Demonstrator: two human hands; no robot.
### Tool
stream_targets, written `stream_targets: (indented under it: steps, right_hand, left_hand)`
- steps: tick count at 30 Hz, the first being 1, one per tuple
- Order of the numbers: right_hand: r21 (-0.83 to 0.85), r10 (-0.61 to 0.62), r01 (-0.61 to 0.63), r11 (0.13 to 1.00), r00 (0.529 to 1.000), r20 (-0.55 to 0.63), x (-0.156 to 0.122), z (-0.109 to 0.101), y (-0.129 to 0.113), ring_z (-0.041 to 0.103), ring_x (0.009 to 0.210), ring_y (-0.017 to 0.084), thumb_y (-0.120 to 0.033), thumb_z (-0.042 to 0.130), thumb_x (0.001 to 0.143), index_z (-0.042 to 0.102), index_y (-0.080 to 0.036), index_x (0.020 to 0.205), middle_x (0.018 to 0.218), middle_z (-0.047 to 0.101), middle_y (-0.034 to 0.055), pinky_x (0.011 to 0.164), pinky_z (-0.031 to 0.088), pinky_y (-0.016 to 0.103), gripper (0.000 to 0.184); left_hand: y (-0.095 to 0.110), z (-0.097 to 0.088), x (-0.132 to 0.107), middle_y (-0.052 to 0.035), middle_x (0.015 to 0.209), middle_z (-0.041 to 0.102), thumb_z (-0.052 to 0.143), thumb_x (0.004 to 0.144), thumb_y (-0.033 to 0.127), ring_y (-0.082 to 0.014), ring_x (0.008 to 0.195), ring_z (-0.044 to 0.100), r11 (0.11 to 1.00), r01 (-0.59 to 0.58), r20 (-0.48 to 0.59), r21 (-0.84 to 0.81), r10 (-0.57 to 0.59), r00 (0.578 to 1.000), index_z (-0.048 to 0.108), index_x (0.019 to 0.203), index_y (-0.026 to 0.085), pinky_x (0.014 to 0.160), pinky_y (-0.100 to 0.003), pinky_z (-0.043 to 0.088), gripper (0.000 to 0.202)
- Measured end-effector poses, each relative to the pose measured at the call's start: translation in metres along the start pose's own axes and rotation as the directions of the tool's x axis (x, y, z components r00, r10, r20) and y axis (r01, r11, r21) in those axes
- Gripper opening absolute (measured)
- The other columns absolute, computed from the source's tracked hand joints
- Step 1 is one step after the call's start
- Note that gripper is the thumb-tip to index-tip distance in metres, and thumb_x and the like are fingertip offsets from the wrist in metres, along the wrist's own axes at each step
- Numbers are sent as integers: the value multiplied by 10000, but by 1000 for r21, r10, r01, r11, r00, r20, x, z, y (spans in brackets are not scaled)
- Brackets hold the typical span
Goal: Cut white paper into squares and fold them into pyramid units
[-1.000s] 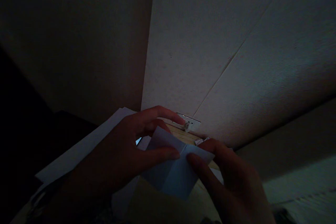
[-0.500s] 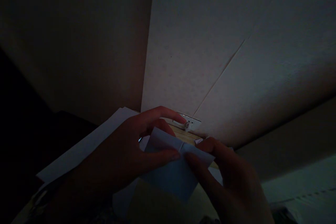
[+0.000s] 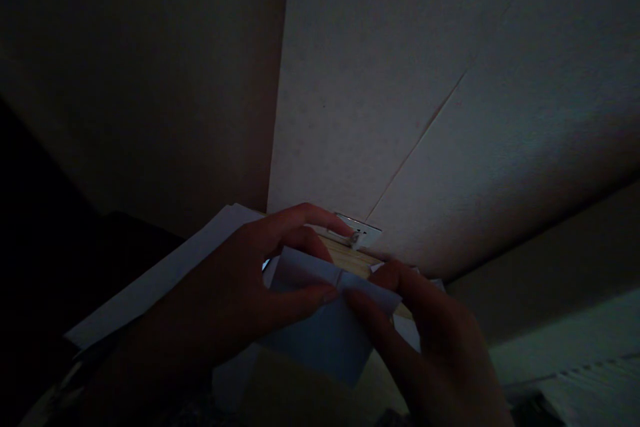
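A small folded sheet of pale blue paper [image 3: 320, 333] is held up between my hands, with a crease near the middle of its upper edge. My left hand [image 3: 260, 273] grips its left part, thumb pressed on the near face and fingers behind, the index finger stretched out above. My right hand [image 3: 430, 327] pinches the right part between thumb and index finger. The two thumb tips almost meet beside the crease. The fingers behind the paper are partly hidden.
White sheets [image 3: 200, 247] lie on the left, beneath my left forearm. Behind my hands is a wooden surface [image 3: 345, 255] against the wall [image 3: 350, 113]. A wall socket [image 3: 367, 233] with something white at it sits low on the wall. More paper pieces [image 3: 407, 330] lie near my right hand.
The paper and both hands have shifted slightly left in the view. The grip on the paper looks the same, and the picture is a little darker.
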State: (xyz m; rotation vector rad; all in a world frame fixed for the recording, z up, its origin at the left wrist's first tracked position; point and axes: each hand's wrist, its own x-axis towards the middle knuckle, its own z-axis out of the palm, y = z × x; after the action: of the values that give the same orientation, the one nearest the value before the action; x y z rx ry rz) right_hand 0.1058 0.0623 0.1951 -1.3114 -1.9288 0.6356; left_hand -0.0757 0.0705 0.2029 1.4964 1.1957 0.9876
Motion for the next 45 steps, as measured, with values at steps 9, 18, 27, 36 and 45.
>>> stream_targets:
  steps: [9, 18, 27, 36, 45]
  right_hand:
    - [201, 96, -91, 975, 995, -19, -4, -2, 7, 655, 618, 169, -381, 595, 834, 611, -236, 660, 516, 585, -31, 416, 434, 181, 227]
    - [200, 102, -88, 976, 993, -58, -5, -4, 7, 639, 613, 165, -359, 614, 821, 612, -234, 626, 496, 553, -34, 421, 418, 183, 232]
    - [212, 129, -81, 974, 967, -221, -7, -6, 8, 604, 536, 149, -359, 646, 798, 635, -240, 656, 602, 656, -18, 478, 471, 217, 186]
    - [354, 149, -117, 928, 987, -64, -3, 1, 5, 696, 646, 174, -333, 699, 758, 710, -261, 896, 708, 730, -19, 511, 539, 206, 156]
    - [325, 110, -106, 940, 994, 6, -3, 5, -3, 727, 708, 194, -277, 677, 769, 766, -255, 858, 779, 781, -16, 632, 581, 247, 128]
  left_hand:
    - [2, 1, -2, 57, 746, 666, 728, 688, 241, -148, 667, 631, 999, -14, -76, 45, 18, 997, 689, 981, 298, 550, -183, 461, 300]
    - [0, -2, 0, 58, 819, 683, 763, 675, 219, -160, 784, 646, 999, -38, -33, 1, 38, 999, 682, 988, 305, 620, -183, 486, 335]
    - [-3, 0, 0, 41, 945, 706, 756, 665, 169, -173, 823, 674, 975, 101, 79, -199, -87, 993, 532, 1169, 327, 617, -196, 517, 573]
    - [4, 4, -4, 80, 837, 721, 775, 661, 168, -155, 789, 707, 948, 79, -36, -308, -94, 995, 555, 1130, 341, 626, -168, 533, 546]
    - [-4, 4, -1, 73, 861, 742, 778, 678, 233, -170, 774, 720, 960, 5, -58, -281, -22, 998, 528, 1144, 344, 624, -193, 554, 541]
